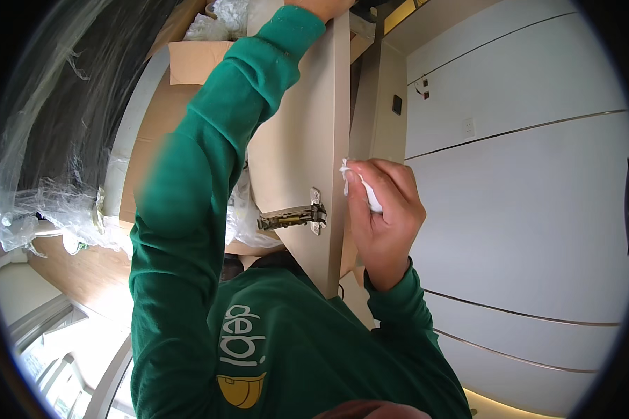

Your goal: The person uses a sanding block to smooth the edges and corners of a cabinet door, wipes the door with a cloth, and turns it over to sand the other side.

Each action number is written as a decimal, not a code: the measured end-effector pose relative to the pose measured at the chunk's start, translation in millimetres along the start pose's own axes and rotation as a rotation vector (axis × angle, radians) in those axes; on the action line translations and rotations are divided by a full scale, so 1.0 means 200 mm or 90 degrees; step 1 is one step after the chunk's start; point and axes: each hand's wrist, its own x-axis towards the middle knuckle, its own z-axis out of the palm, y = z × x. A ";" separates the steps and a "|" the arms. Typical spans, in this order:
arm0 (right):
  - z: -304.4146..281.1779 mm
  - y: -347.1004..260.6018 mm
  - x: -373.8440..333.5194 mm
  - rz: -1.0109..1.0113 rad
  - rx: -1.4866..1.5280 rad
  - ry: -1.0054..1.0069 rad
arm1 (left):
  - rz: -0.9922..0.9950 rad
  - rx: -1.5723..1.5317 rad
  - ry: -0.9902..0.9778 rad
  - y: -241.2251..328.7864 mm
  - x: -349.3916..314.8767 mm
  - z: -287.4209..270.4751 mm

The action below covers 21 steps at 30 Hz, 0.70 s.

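Left arm [213,150] outstretched, right fingers [398,183] in a pinch.

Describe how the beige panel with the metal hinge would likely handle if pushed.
The panel is probably stiff, given its flat face and thick edge. It may be fairly heavy, being large and thick. Its metal hinge juts from the face, so it might snag while the panel moves.

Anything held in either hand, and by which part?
Right hand: a crumpled white wad, pinched near one end. Left hand, mostly out of frame: hold can't be told.
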 end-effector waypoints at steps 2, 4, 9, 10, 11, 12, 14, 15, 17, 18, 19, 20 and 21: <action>0.00 -0.01 0.05 0.013 0.009 -0.009 | -0.022 0.013 -0.006 -0.03 0.03 0.02; 0.02 -0.01 0.04 0.001 0.012 -0.001 | 0.023 -0.015 0.024 -0.06 0.05 0.01; 0.00 -0.01 0.03 -0.025 -0.004 -0.008 | -0.003 -0.015 0.011 -0.01 0.03 -0.02; 0.01 -0.01 0.07 -0.035 -0.010 -0.008 | 0.004 -0.009 0.022 -0.02 0.03 -0.01; 0.02 -0.01 0.09 -0.046 -0.016 -0.008 | 0.012 -0.004 0.033 -0.02 0.03 -0.01; 0.00 -0.02 0.08 -0.043 -0.016 -0.017 | 0.003 -0.012 0.019 -0.02 0.02 -0.01; -0.01 -0.03 0.06 -0.048 -0.003 -0.035 | -0.011 -0.017 0.001 -0.02 0.04 -0.04; 0.00 -0.03 0.07 -0.057 0.000 -0.033 | 0.001 -0.003 0.030 -0.04 0.05 -0.03; 0.01 -0.03 0.07 -0.066 -0.006 -0.030 | 0.020 0.014 0.080 -0.06 0.03 0.01; 0.01 -0.03 0.07 -0.071 -0.008 -0.028 | 0.017 0.016 0.064 -0.08 0.04 -0.01; 0.00 -0.03 0.07 -0.075 -0.017 -0.029 | 0.015 0.013 0.043 -0.06 0.05 -0.04; 0.00 -0.02 0.07 -0.080 -0.026 -0.030 | 0.014 0.010 0.023 -0.04 0.05 -0.05; -0.01 -0.02 0.08 -0.085 -0.035 -0.032 | 0.024 0.017 0.052 -0.06 0.04 -0.01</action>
